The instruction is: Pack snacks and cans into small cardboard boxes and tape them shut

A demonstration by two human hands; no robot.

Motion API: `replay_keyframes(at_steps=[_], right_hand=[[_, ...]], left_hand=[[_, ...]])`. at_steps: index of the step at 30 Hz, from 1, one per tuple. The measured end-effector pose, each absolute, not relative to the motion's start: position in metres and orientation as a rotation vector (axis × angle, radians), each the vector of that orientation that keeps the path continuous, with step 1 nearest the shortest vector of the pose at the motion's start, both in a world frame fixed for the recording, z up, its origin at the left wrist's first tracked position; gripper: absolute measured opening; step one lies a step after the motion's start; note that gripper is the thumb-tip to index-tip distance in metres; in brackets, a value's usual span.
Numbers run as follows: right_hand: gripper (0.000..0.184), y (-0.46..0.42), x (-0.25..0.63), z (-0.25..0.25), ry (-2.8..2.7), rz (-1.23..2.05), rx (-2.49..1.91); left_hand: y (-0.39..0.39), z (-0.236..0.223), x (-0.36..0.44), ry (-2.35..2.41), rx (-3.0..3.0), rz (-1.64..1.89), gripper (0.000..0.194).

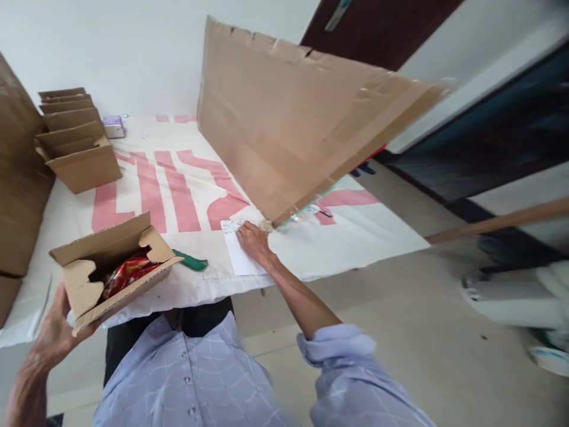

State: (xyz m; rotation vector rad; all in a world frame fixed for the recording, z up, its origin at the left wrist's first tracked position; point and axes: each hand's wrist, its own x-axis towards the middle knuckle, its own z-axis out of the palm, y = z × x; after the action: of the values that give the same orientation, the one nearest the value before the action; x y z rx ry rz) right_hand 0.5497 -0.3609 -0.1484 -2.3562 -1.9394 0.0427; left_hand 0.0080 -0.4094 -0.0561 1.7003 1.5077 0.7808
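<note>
My left hand (53, 332) grips the underside of a small open cardboard box (113, 264) with red packets (127, 273) inside, held above the near left edge of the table. My right hand (252, 240) rests with bent fingers on a white paper slip (237, 255) lying on the white cloth with pink lettering (178, 196). A green-handled tool (191, 261) lies between the box and the slip.
A large flattened cardboard sheet (293, 124) stands up just beyond my right hand. Several open small boxes (75, 142) are lined up at the far left beside a big carton (15, 190). A small purple pack (114, 126) sits by the wall. Bare floor (400, 332) lies to the right.
</note>
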Motion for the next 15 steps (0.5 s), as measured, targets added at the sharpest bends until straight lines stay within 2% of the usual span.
replay_keyframes(at_steps=[4, 8, 10, 15], right_hand=[[0.039, -0.37, 0.548, -0.15, -1.986, 0.046, -2.316], [0.039, -0.376, 0.545, -0.152, -1.975, 0.048, -2.305], [0.037, -0.378, 0.544, -0.154, -1.982, 0.031, -2.312], [0.035, -0.38, 0.548, -0.165, -2.004, -0.015, -2.314]], left_hand=[[-0.408, -0.066, -0.003, 1.586, 1.544, 0.786, 0.102], [-0.408, -0.087, -0.027, 1.557, 1.205, 0.936, 0.064], [-0.411, -0.093, -0.038, 1.428, 1.019, 1.048, 0.052], [-0.417, -0.098, -0.049, 1.298, 0.834, 1.182, 0.055]])
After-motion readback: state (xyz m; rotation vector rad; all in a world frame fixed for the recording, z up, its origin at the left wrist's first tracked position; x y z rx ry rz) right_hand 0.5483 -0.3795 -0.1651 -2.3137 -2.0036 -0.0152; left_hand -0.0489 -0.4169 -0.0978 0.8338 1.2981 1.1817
